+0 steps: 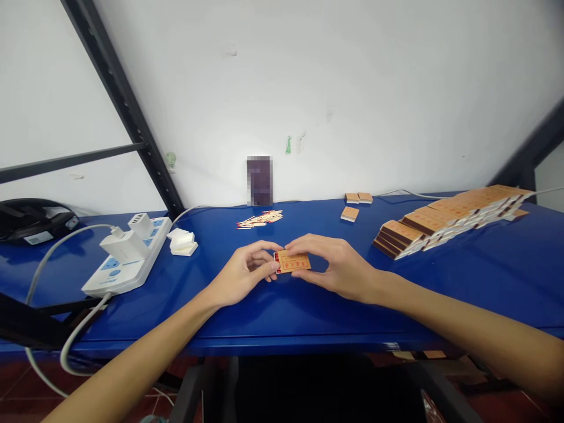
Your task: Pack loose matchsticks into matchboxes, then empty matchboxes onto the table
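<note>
Between my two hands, above the blue tabletop, is an orange matchbox (294, 262) with red print on its face. Its left end is slid partly open, and red match heads show there. My left hand (249, 271) grips that end, thumb in front and fingers behind. With thumb and forefinger on its long edges, my right hand (337, 264) pinches the cover from the right. A loose pile of red-tipped matches (259, 220) lies on the table beyond my hands.
A stack of matchboxes (440, 220) fills the right side. A few single matchboxes (349, 214) lie behind my right hand. At left are a power strip (132, 258) with plugs and cables, white pieces (182, 242) and a black object (37, 220). A wall stands behind the blue table (264, 323).
</note>
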A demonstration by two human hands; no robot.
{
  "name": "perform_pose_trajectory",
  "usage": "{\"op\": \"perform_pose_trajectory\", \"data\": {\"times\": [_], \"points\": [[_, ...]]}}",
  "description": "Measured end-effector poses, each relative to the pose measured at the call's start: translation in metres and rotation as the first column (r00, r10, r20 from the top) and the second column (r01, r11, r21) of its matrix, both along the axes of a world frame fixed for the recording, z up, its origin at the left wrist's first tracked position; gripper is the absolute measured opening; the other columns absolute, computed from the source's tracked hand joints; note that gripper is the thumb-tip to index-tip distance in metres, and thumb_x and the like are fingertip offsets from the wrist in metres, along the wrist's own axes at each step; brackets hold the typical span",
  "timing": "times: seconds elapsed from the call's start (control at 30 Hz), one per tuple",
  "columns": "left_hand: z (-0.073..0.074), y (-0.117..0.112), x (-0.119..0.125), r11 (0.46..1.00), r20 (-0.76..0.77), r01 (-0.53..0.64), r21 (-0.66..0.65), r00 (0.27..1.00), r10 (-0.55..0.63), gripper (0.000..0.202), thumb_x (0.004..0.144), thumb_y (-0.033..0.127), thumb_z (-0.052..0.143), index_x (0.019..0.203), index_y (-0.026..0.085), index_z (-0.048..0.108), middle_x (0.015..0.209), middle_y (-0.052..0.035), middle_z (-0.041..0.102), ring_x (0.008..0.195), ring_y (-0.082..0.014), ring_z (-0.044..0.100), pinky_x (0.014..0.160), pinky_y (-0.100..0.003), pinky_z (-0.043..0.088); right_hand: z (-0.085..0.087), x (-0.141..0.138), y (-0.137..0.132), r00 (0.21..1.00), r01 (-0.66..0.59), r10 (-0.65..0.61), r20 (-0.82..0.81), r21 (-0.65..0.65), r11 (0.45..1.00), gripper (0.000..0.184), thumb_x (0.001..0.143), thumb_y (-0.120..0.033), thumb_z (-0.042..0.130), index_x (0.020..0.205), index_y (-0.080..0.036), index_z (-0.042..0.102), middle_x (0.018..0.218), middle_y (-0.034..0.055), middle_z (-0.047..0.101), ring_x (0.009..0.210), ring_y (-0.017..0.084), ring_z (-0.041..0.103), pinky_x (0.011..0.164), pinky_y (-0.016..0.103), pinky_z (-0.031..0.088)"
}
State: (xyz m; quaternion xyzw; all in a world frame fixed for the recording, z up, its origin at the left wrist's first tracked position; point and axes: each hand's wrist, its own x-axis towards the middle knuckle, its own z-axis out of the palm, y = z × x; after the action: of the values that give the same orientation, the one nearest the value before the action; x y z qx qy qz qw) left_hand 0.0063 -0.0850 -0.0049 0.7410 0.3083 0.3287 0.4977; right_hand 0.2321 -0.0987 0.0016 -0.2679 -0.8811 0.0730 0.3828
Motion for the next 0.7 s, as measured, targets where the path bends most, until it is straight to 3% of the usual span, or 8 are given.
{"op": "perform_pose_trajectory", "data": {"times": [0.17, 0.37, 0.5, 0.7], "points": [[-0.001, -0.004, 0.003, 0.996, 0.012, -0.044, 0.079, 0.999, 0.043, 0.032, 0.089, 0.034, 0.057, 0.117, 0.019, 0.052, 0.083, -0.0008, 0.059, 0.074, -0.0119, 0.059, 0.071, -0.026, 0.049, -0.003, -0.002, 0.001, 1.000, -0.013, 0.014, -0.027, 0.032, 0.999, 0.028, 0.082, -0.019, 0.065, 0.110, -0.020, 0.060, 0.107, 0.0070, 0.068, 0.099, 0.019, 0.064, 0.085, 0.034, 0.053], [-0.002, -0.001, -0.001, 0.994, 0.076, 0.101, -0.051, 0.992, -0.097, 0.031, 0.087, 0.033, 0.061, 0.109, 0.019, 0.043, 0.076, 0.0007, 0.060, 0.070, -0.0121, 0.060, 0.071, -0.027, 0.048, 0.001, -0.007, -0.005, 0.996, -0.074, 0.076, -0.041, 0.032, 0.997, 0.026, 0.083, -0.020, 0.066, 0.109, -0.020, 0.062, 0.106, 0.0072, 0.068, 0.097, 0.017, 0.064, 0.083, 0.032, 0.054], [-0.002, -0.001, -0.001, 0.985, 0.087, 0.160, -0.060, 0.984, -0.155, 0.029, 0.089, 0.037, 0.058, 0.107, 0.019, 0.043, 0.078, -0.0005, 0.062, 0.072, -0.0128, 0.060, 0.071, -0.027, 0.048, 0.003, -0.011, -0.011, 0.984, -0.137, 0.139, -0.113, 0.028, 0.990, 0.022, 0.084, -0.020, 0.066, 0.105, -0.020, 0.064, 0.106, 0.0074, 0.068, 0.097, 0.016, 0.064, 0.083, 0.031, 0.055], [-0.001, -0.006, -0.002, 0.969, -0.127, 0.101, 0.224, 0.989, -0.073, 0.032, 0.094, 0.045, 0.043, 0.111, 0.018, 0.049, 0.083, -0.0024, 0.062, 0.075, -0.0147, 0.057, 0.070, -0.027, 0.044, -0.003, -0.014, -0.023, 0.981, -0.045, 0.053, -0.185, 0.047, 0.998, 0.025, 0.084, -0.024, 0.065, 0.108, -0.021, 0.062, 0.106, 0.0070, 0.068, 0.098, 0.017, 0.064, 0.084, 0.031, 0.055]]}}
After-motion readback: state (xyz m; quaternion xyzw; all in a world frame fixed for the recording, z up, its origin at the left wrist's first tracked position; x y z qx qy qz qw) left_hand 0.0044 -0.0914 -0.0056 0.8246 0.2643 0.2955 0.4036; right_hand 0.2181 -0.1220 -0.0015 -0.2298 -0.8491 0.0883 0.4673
